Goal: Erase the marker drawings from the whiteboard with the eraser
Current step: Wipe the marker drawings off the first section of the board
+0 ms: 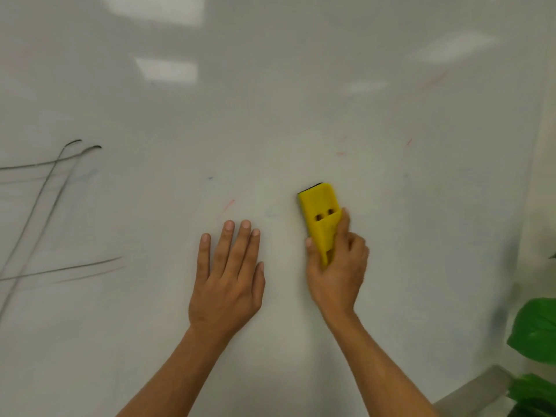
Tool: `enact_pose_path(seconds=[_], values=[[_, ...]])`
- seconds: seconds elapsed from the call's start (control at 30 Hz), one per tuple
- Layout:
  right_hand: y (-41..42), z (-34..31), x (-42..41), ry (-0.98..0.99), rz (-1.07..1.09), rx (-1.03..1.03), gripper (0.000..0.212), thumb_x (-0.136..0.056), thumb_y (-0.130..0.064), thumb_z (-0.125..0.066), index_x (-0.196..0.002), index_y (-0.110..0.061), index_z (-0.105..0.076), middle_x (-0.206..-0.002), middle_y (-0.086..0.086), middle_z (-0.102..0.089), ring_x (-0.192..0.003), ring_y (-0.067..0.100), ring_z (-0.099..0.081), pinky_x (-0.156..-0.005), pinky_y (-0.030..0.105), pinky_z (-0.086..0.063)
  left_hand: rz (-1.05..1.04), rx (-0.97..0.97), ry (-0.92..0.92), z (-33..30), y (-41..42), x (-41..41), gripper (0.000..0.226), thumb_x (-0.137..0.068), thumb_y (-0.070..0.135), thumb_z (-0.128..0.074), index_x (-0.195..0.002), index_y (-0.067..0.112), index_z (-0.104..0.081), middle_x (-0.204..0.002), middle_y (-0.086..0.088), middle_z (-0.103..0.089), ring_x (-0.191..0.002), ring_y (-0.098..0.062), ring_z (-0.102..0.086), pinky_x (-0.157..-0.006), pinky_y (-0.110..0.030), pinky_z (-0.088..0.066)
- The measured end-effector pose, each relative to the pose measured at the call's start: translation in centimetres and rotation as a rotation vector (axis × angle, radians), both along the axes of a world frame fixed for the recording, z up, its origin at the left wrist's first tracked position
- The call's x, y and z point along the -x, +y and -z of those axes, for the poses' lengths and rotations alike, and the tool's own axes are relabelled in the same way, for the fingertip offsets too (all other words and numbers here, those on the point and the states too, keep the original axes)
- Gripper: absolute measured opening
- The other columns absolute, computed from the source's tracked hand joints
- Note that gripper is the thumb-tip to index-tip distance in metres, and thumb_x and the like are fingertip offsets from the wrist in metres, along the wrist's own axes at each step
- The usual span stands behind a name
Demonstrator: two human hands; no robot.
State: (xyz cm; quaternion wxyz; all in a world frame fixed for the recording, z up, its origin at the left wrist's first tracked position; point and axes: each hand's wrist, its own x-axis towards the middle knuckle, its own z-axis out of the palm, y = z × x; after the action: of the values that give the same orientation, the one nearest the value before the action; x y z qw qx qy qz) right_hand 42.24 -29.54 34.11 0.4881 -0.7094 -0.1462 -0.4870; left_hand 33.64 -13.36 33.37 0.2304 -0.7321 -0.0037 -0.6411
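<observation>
- Whiteboard (301, 115) is filling nearly the whole head view; ceiling lights are reflecting as pale rectangles in its upper part.
- Right hand (337, 272) is gripping the yellow eraser (320, 218) — fingers curling round its right edge, thumb lying on its left edge, the lower end tucked into the palm.
- Eraser is standing roughly upright against the board, just right of centre; a thin dark pad is showing along its top edge, and two small dark holes are showing in the yellow body.
- Left hand (227, 275) is lying open and flat on the board, fingers extended and close together, pointing up; it is holding nothing. It is sitting just beside the right hand, with a bare strip of board between them.
- Black marker lines (60, 158) are remaining at the far left: two long slanted strokes crossing a few near-horizontal ones. They are looking smeared, partly from motion blur — I cannot tell how much is actual smudging.
- Faint red flecks (227, 204) and a small blue speck (210, 177) are scattered across the middle of the board; more pale red traces are showing toward the upper right.
- Green plant leaves (535, 332) are entering at the lower right edge, beside the board's grey frame (478, 389).
- No container is in view.
</observation>
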Motion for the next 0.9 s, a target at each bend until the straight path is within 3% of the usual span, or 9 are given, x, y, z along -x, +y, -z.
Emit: enact_pose_path(seconds=[0.07, 0.13, 0.2, 0.3, 0.37, 0.63, 0.7, 0.83, 0.9], values=[[-0.3, 1.3, 0.3, -0.125, 0.019, 0.188, 0.071, -0.09, -0.051, -0.051, -0.151, -0.02, -0.034, -0.102, 0.014, -0.055, -0.088, 0.032, -0.052, -0.073, 0.041, -0.044, 0.002, -0.005, -0.003, 0.0, 0.1, 0.0, 0.058, -0.097, 0.03, -0.052, -0.148, 0.006, -0.041, -0.156, -0.013, -0.036, -0.146, -0.032, -0.031, -0.117, -0.058, -0.025], [-1.9, 1.7, -0.8, -0.14, 0.065, 0.232, 0.07, -0.088, -0.049, -0.051, -0.149, -0.018, -0.039, -0.101, 0.017, -0.058, -0.087, 0.035, -0.056, -0.071, 0.043, -0.046, 0.005, -0.001, 0.0, 0.0, 0.1, 0.0, 0.057, -0.098, 0.03, -0.052, -0.148, 0.006, -0.041, -0.156, -0.013, -0.036, -0.146, -0.032, -0.03, -0.117, -0.058, -0.024], [-3.6, 1.0, -2.1, -0.005, 0.106, 0.095, 0.071, -0.089, -0.048, -0.053, -0.151, -0.016, -0.039, -0.106, 0.022, -0.057, -0.093, 0.041, -0.057, -0.077, 0.049, -0.047, -0.001, 0.004, 0.007, 0.0, 0.1, 0.1, 0.056, -0.099, 0.03, -0.049, -0.148, 0.006, -0.04, -0.157, -0.012, -0.035, -0.146, -0.032, -0.029, -0.118, -0.057, -0.023], [-5.4, -1.7, -4.1, 0.292, 0.074, -0.172, 0.076, -0.094, -0.044, -0.06, -0.157, -0.027, -0.022, -0.116, 0.023, -0.051, -0.111, 0.042, -0.05, -0.095, 0.052, -0.042, -0.01, 0.011, 0.022, -0.2, 0.0, 0.3, 0.055, -0.1, 0.03, -0.048, -0.149, 0.006, -0.039, -0.157, -0.012, -0.034, -0.147, -0.031, -0.029, -0.119, -0.057, -0.022], [-5.1, -3.6, -4.0, 0.315, 0.056, -0.224, 0.078, -0.094, -0.044, -0.061, -0.158, -0.027, -0.019, -0.118, 0.023, -0.05, -0.114, 0.041, -0.048, -0.097, 0.051, -0.041, -0.004, 0.023, 0.031, -0.3, -0.2, 0.4, 0.055, -0.099, 0.03, -0.049, -0.148, 0.006, -0.041, -0.156, -0.012, -0.035, -0.146, -0.031, -0.03, -0.118, -0.058, -0.023], [-0.5, -1.3, 1.1, -0.114, 0.017, 0.199, 0.072, -0.087, -0.052, -0.052, -0.15, -0.019, -0.039, -0.1, 0.015, -0.056, -0.085, 0.035, -0.056, -0.07, 0.044, -0.048, 0.068, 0.001, -0.026, -2.2, 0.0, 3.0, 0.052, -0.094, 0.028, -0.057, -0.14, 0.003, -0.052, -0.148, -0.014, -0.046, -0.143, -0.032, -0.036, -0.114, -0.058, -0.029], [-1.5, -1.6, 0.0, -0.091, 0.033, 0.141, 0.072, -0.087, -0.049, -0.057, -0.15, -0.018, -0.041, -0.1, 0.019, -0.057, -0.087, 0.039, -0.056, -0.073, 0.047, -0.049, 0.028, 0.033, -0.082, -3.7, 1.5, 4.3, 0.053, -0.094, 0.028, -0.057, -0.14, 0.003, -0.051, -0.148, -0.016, -0.047, -0.143, -0.033, -0.035, -0.115, -0.059, -0.027], [-2.0, -4.8, -1.6, 0.137, -0.004, -0.17, 0.077, -0.091, -0.041, -0.067, -0.156, -0.023, -0.028, -0.11, 0.022, -0.051, -0.104, 0.04, -0.049, -0.088, 0.048, -0.044, -0.029, 0.172, -0.173, -6.4, 5.2, 6.4, 0.054, -0.097, 0.028, -0.054, -0.143, 0.002, -0.046, -0.15, -0.017, -0.043, -0.145, -0.034, -0.03, -0.118, -0.058, -0.02], [-0.9, -6.3, -0.8, 0.115, -0.022, -0.206, 0.078, -0.091, -0.042, -0.065, -0.156, -0.022, -0.027, -0.11, 0.021, -0.05, -0.106, 0.039, -0.048, -0.088, 0.048, -0.044, -0.048, 0.175, -0.172, -6.6, 5.9, 6.7, 0.055, -0.098, 0.029, -0.052, -0.145, 0.002, -0.043, -0.152, -0.017, -0.04, -0.146, -0.034, -0.027, -0.118, -0.059, -0.019]])
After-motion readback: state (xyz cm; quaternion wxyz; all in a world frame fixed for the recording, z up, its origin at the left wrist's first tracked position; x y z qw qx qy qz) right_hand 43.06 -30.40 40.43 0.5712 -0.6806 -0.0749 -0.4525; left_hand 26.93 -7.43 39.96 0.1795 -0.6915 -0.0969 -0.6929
